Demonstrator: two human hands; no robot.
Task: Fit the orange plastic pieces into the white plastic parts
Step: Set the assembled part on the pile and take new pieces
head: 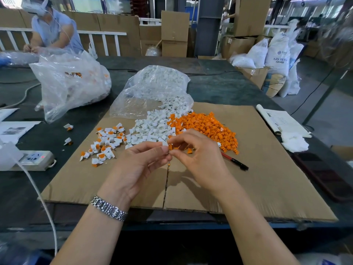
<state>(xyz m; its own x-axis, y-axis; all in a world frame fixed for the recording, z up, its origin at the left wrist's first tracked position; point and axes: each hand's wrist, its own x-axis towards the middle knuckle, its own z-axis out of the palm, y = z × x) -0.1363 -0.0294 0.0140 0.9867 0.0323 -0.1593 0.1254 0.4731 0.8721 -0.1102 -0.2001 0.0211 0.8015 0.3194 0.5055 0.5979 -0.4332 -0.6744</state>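
Over the cardboard sheet (257, 169), my left hand (141, 165) pinches a small white plastic part (165, 144) between thumb and fingertips. My right hand (196, 155) pinches an orange piece (170, 147) right against that white part. Behind the hands lie a heap of white parts (154, 127) and a heap of orange pieces (208, 127). To the left sits a scatter of joined white-and-orange parts (107, 144).
A clear bag of white parts (152, 88) lies open behind the heaps. A larger bag (70, 83) stands at the left. A red-and-black pen (235, 161), papers (280, 121), a white cloth (294, 142), a power strip (32, 159) and a white cable (38, 192) surround the cardboard. Another person (51, 29) works at the far left.
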